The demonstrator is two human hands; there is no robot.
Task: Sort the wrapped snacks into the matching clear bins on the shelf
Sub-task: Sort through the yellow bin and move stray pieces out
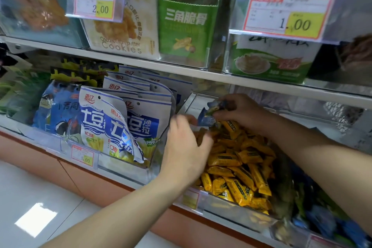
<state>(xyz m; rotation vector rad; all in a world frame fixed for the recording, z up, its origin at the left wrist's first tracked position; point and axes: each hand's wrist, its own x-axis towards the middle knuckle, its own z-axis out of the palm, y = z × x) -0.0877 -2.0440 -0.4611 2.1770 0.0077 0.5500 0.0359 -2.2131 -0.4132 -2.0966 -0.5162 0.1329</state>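
Nearest: bare left forearm (120,203) coming up from the bottom edge, with the left hand (185,143) over the left side of a clear plastic bin (231,210) full of small yellow-wrapped snack bars (241,165). Its fingers curl down into the pile; it is blurred, so I cannot tell if they hold anything. The right hand (243,110) is further in, at the bin's rear left corner, pinching a few small blue foil-wrapped snack packets (209,116) just above the yellow pile. The packets' long axis slants from upper right to lower left, with the loose ends toward the left hand. The hands are near each other, not touching.

Key relation: the blue packets don't match the yellow bin. A neighbouring clear bin of blue and green wrappers (332,225) sits at the right end of the same shelf, blurred, and is probably the match. It lies right of both hands, so the right hand is better placed. The carry likely goes back over the yellow pile and the bin wall.

Around: the bin to the left holds upright blue-and-white flat pouch bags (120,125), with a red-and-yellow price tag (83,156) on the shelf's front edge. The white upper shelf board (221,78) is close above the right hand, leaving little headroom.
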